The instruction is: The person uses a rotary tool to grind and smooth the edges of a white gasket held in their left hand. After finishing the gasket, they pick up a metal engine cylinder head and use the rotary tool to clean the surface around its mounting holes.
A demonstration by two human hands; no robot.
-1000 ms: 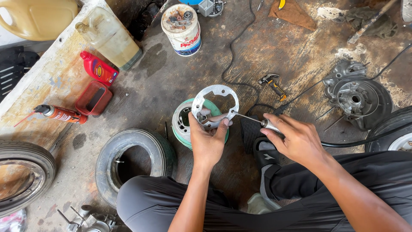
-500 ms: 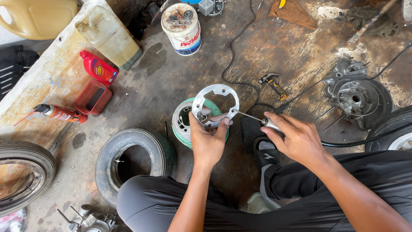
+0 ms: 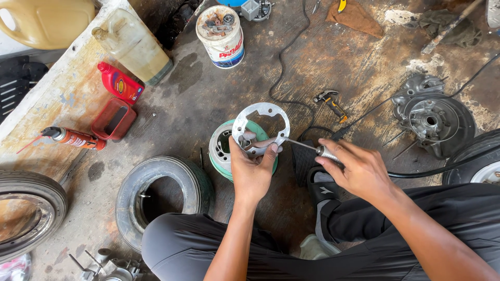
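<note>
A white bucket [image 3: 219,36] of metal parts stood at upper centre. A red bottle [image 3: 119,83] and spray can [image 3: 73,138] lay at left, a small tyre [image 3: 156,195] at lower left, a hammer [image 3: 330,101] right of centre.

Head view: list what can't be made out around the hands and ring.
- Tool tip: hidden where it meets the ring, behind the left hand fingers.
- Tool handle: wrapped inside the right hand.
- Green rim: partly covered by ring and hand.
- Tyre: cut off by the right edge.
</note>
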